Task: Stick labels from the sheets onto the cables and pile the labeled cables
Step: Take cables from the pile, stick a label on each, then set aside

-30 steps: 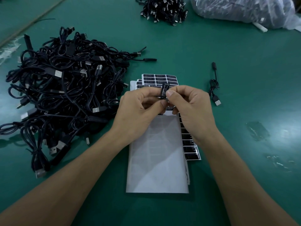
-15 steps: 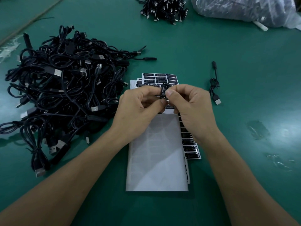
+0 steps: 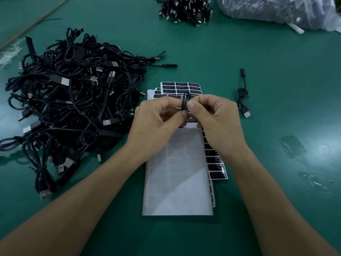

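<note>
The left hand (image 3: 155, 126) and right hand (image 3: 219, 126) meet above the label sheets (image 3: 180, 87). Each grip pinches one black label (image 3: 185, 101), seemingly pressing it round a cable part mostly hidden by the fingers. The top sheet is largely peeled bare. A large cable pile (image 3: 70, 108) lies left on the green worktop (image 3: 286, 80), with a single cable (image 3: 243, 95) to the right. Much likely remains.

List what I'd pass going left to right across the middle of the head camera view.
Pile of black USB cables → left hand → black label pinched between both hands → right hand → single bundled USB cable. The label sheets are left out because they lie under the hands.
</note>
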The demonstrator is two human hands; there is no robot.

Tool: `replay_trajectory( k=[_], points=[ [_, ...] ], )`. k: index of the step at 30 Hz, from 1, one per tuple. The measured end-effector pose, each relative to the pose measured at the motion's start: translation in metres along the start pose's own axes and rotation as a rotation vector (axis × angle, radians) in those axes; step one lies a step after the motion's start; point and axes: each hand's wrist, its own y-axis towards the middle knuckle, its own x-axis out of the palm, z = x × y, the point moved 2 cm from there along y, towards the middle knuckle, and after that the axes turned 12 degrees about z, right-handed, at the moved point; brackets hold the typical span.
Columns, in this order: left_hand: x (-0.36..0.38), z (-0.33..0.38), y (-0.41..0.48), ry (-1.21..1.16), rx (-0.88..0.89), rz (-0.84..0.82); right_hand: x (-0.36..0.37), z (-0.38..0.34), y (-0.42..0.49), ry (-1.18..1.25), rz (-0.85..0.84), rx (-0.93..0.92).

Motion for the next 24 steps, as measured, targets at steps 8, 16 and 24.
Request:
replay_trajectory(
  k=[8, 16, 24],
  points=[
    [0.0000, 0.0018, 0.0007, -0.044, -0.020, 0.000, 0.0017, -0.0031, -0.0006, -0.021, -0.025, -0.031],
    [0.0002, 0.0005, 0.0012, -0.034, -0.004, -0.003, 0.0001, -0.0031, -0.0001, -0.040, -0.033, -0.026],
    [0.0010, 0.0015, 0.0006, -0.036, 0.016, 0.010, 0.0005, -0.0052, -0.0010, -0.071, -0.030, -0.041]
  ],
)
